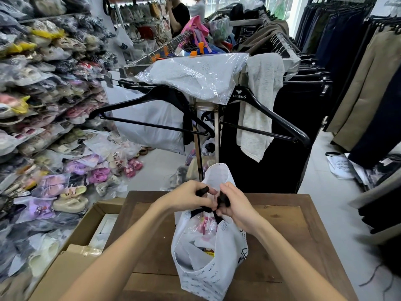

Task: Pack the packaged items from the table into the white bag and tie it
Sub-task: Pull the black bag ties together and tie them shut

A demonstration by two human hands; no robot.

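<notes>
The white bag [217, 276] with small printed lettering stands upright on the brown wooden table [288, 240]. Packaged items [206, 227], pink and white in clear plastic, show through its open top. The bag has black handles [204, 210]. My left hand [186, 196] pinches one black handle end above the bag mouth. Directly beside it, my right hand [235, 204] grips the other black handle end, the two crossing between my fingers. One white flap of the bag sticks up behind my hands.
An open cardboard box [73, 253] sits left of the table. Bagged sandals pile up on shelves and floor at left [43, 127]. A clothes rack with black hangers [217, 109] and a wrapped white garment [195, 74] stands right behind the table. Hanging trousers fill the right side.
</notes>
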